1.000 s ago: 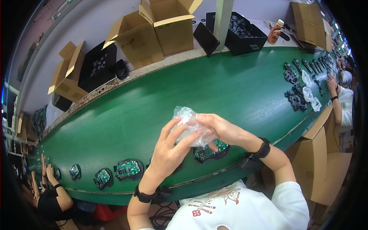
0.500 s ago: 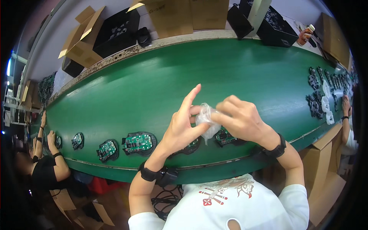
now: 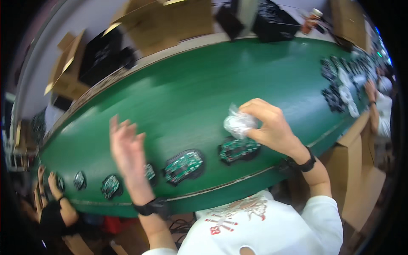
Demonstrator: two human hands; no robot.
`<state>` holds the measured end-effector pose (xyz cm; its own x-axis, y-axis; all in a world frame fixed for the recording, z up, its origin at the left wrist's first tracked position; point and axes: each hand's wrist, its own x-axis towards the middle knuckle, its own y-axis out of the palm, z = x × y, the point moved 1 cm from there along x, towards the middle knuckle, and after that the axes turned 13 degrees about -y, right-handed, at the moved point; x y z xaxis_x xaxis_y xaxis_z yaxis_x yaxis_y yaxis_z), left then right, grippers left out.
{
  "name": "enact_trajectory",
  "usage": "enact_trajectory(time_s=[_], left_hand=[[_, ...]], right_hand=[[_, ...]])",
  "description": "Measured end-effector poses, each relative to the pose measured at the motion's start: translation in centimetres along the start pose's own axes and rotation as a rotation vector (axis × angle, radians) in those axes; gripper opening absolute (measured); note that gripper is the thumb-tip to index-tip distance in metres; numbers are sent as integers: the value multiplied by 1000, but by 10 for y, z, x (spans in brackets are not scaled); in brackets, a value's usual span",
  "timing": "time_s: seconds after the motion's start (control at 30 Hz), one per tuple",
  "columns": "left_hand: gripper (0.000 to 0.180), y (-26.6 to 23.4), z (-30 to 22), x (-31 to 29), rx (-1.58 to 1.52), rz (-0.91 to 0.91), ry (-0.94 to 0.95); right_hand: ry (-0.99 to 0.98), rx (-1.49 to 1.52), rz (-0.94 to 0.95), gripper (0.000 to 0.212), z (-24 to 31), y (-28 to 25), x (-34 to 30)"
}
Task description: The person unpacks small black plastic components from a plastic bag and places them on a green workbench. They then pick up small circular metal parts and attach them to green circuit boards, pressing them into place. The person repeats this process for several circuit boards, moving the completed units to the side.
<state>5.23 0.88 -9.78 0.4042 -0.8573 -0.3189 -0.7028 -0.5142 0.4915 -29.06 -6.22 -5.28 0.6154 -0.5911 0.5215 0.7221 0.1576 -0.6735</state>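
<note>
My right hand is closed on a crumpled clear plastic bag, held above the green work surface. Just below the bag lies a green circuit board in a black housing. My left hand is raised away to the left, blurred by motion, with its fingers apart and nothing seen in it. Partly behind the left wrist is another circuit board. Between my two hands a further circuit board in a black housing rests near the front edge.
More boards continue leftward, where a co-worker's hands are. At the right, dark parts and white pieces lie by another person's hand. Cartons and black bins line the back; an open carton stands at my right.
My left hand has let go of the plastic bag and swung left. My right hand keeps the bag, now more bunched up. The whole view has shifted and tilted.
</note>
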Motion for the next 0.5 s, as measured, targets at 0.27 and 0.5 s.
enact_trajectory(time_s=[0.27,0.5], left_hand=[[52,-120,-29,58,47,-177,224],[18,-177,-49,86,29,285,-95]], right_hand=[[35,-509,-155,27,21,-48,-83],[278,-780,-57,21,100,-82,-249]])
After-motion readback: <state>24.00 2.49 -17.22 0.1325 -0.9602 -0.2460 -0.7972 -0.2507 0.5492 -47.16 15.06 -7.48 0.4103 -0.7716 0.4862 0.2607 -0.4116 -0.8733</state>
